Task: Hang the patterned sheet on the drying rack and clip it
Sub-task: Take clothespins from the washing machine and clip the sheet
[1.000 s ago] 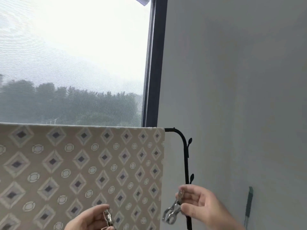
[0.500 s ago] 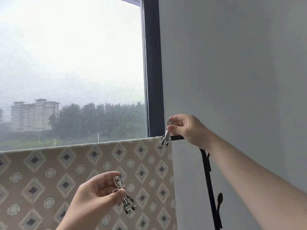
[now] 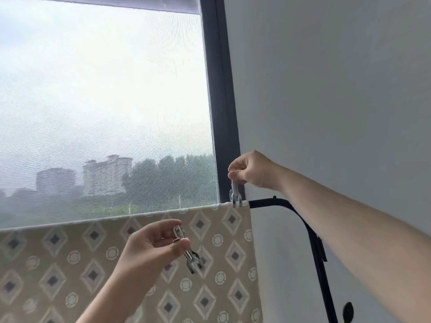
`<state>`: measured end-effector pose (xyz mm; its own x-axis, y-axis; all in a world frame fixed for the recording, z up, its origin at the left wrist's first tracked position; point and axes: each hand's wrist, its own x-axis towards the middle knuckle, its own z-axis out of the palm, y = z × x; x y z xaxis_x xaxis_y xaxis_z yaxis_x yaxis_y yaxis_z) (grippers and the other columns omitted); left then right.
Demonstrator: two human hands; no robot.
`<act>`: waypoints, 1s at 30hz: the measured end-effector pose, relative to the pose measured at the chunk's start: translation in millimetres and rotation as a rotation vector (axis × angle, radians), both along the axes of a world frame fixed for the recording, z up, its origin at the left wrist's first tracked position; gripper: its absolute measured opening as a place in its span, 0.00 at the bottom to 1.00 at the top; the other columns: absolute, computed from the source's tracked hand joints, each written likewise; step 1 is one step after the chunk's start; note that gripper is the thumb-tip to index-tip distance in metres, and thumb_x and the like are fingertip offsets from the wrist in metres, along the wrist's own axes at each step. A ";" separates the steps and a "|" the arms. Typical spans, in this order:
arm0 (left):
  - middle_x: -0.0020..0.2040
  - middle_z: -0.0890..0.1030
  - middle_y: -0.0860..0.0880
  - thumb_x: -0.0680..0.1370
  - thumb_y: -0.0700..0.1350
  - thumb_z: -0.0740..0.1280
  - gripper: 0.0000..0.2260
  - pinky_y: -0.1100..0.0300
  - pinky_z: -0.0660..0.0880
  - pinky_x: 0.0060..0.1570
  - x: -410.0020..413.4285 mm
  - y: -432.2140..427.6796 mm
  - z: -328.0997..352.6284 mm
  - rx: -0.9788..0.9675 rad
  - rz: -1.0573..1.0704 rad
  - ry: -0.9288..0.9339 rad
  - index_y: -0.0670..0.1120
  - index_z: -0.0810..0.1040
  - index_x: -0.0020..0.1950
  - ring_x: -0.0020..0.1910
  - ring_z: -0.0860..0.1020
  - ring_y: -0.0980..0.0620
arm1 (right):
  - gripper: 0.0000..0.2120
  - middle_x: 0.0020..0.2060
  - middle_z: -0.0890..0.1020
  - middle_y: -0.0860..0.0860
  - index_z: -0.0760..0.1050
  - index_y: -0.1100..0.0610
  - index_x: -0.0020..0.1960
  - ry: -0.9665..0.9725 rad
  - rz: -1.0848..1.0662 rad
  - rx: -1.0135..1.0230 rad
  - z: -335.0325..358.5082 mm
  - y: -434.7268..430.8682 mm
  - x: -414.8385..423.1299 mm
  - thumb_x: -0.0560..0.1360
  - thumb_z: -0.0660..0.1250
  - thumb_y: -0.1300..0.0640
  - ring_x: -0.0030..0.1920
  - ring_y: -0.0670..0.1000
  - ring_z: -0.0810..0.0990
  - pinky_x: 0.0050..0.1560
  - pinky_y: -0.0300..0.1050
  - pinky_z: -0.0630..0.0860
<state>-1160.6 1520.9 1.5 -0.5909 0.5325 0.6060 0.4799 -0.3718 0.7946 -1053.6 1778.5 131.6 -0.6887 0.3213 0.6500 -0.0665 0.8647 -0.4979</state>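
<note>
Two clips pinched, one per hand: with right hand (image 3: pixel 254 170), centre right, seat upper clip (image 3: pixel 235 194) squarely over rack bar (image 3: pixel 275 202) and corner of patterned sheet (image 3: pixel 93 264) draped across lower left; hold left hand (image 3: pixel 151 245)'s spare clip (image 3: pixel 189 250) clear.

right grip (image 3: pixel 253 171) high on outstretched arm, left grip (image 3: pixel 151 245) lower, both in pinch

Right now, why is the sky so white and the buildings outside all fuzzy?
In the head view, the sky glares nearly white, washing out detail; the buildings look hazy and grey behind a fine mesh screen; the sheet, indoors, is dimmer but fairly sharp; the window frame leans, probably from the wide lens.
</note>
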 end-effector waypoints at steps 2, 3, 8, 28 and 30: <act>0.46 0.85 0.43 0.51 0.49 0.85 0.31 0.54 0.80 0.50 -0.4 5.4 12.6 0.009 0.016 0.003 0.45 0.83 0.52 0.48 0.84 0.44 | 0.05 0.43 0.85 0.50 0.82 0.54 0.50 -0.011 0.021 -0.020 -2.9 1.9 -1.9 0.74 0.73 0.57 0.43 0.48 0.85 0.49 0.43 0.82; 0.46 0.85 0.43 0.51 0.50 0.85 0.32 0.52 0.79 0.53 0.1 8.0 17.1 0.006 0.020 0.011 0.45 0.83 0.52 0.48 0.84 0.43 | 0.05 0.43 0.85 0.50 0.82 0.55 0.50 -0.012 0.029 -0.030 -4.3 3.0 -2.3 0.75 0.73 0.57 0.42 0.47 0.84 0.47 0.40 0.81; 0.46 0.86 0.43 0.44 0.57 0.84 0.39 0.50 0.78 0.54 2.0 16.0 24.8 0.004 0.031 0.019 0.46 0.83 0.53 0.47 0.84 0.46 | 0.06 0.44 0.85 0.53 0.82 0.57 0.51 -0.027 0.047 -0.048 -7.8 4.0 -5.1 0.75 0.72 0.57 0.41 0.47 0.84 0.46 0.39 0.81; 0.47 0.86 0.47 0.45 0.59 0.82 0.39 0.52 0.79 0.52 -4.6 -10.5 25.1 -0.021 0.132 0.104 0.49 0.82 0.54 0.49 0.84 0.48 | 0.49 0.74 0.66 0.48 0.59 0.51 0.77 0.005 -0.012 0.241 -15.6 -24.3 11.3 0.65 0.59 0.23 0.71 0.47 0.67 0.71 0.53 0.67; 0.46 0.86 0.47 0.44 0.59 0.82 0.39 0.53 0.78 0.52 -8.5 -25.4 24.2 -0.001 0.170 0.104 0.49 0.82 0.53 0.48 0.84 0.49 | 0.40 0.73 0.68 0.45 0.63 0.49 0.76 0.084 0.073 0.302 -29.1 -41.4 7.3 0.70 0.63 0.29 0.70 0.43 0.67 0.70 0.47 0.68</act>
